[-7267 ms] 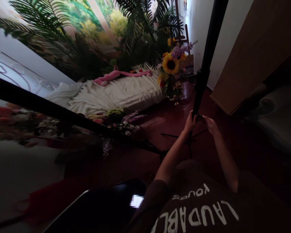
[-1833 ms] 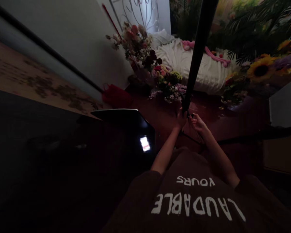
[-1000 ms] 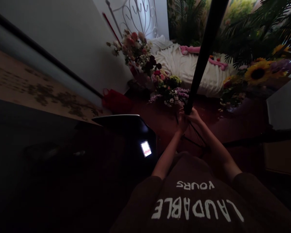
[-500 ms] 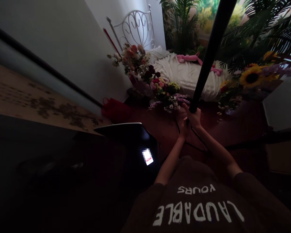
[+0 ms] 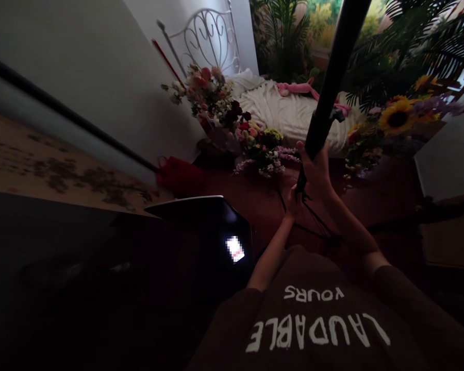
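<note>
With fingers wrapped closed around the black tripod stand (image 5: pixel 334 77), right hand (image 5: pixel 318 170) above left hand (image 5: pixel 293 204) probably steadies it.

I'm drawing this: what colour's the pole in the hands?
Black: the pole shows best in the head view.

I record a dim, underexposed head view, the lower left sunk nearly to black with its contents unreadable. I find the main light at the top and upper right, behind the palm fronds (image 5: pixel 402 51), which stand dark against it. A cool glow pales the wall (image 5: pixel 178 14) behind the headboard (image 5: pixel 204 37); shadow gathers left of the flowers (image 5: pixel 205 85). I note one blown-out, blocky patch (image 5: pixel 234 248) on the dark panel (image 5: pixel 212 219). The black pole (image 5: pixel 334 77) reads close to silhouette. I observe wide-angle stretching toward the edges and mild softness at the left hand (image 5: pixel 293 204) and right hand (image 5: pixel 317 170)
</note>
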Demonstrator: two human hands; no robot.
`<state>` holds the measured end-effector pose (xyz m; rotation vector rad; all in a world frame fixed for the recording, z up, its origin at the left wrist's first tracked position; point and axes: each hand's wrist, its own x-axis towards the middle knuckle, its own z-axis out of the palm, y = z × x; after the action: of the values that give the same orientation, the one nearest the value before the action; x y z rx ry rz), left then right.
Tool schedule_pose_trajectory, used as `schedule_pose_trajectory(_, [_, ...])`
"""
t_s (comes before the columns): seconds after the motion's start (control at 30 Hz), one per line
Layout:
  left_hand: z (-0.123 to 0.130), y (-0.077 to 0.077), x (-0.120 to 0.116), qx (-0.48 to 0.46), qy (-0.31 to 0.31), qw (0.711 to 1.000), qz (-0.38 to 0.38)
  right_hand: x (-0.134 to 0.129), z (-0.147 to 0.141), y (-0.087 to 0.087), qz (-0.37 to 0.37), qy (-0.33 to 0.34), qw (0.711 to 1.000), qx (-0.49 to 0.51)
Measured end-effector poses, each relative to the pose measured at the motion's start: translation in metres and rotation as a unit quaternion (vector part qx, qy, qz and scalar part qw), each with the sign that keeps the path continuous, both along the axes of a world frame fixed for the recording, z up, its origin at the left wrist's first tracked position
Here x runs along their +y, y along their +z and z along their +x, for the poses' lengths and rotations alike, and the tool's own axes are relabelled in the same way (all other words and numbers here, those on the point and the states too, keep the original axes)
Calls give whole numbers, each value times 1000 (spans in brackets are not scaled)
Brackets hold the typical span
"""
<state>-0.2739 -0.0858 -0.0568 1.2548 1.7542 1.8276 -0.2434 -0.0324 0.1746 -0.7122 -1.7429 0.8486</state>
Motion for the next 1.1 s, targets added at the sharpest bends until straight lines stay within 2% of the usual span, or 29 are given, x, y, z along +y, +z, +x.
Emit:
schedule_pose_trajectory(0.17, [0,5,-4,5,7,1000,-12,-1,2,1,29,12,999,-18])
schedule_pose_trajectory(0.27, [1,8,-5,8,11,1000,-16,-1,6,3,19,24,999,-16])
schedule_pose_trajectory(0.37, [1,9,-5,7,11,1000,-19,-1,17,-3,4,56,998,-19])
schedule_pose_trajectory(0.47, [2,8,-4,3,17,1000,-22,-3,37,-22,-14,83,996,-42])
schedule_pose_trajectory(0.67, [2,1,-4,-13,20,999,-27,-14,86,-89,-54,91,983,-151])
schedule_pose_trajectory(0.77, [2,-1,-4,-21,29,998,-50,-21,101,-113,-95,90,974,-182])
schedule_pose_trajectory(0.97, [1,-2,-3,-13,36,998,-51,-23,109,-133,-85,62,972,-210])
schedule_pose_trajectory(1.1, [0,-1,-3,-3,48,997,-68,-22,107,-141,-135,82,969,-192])
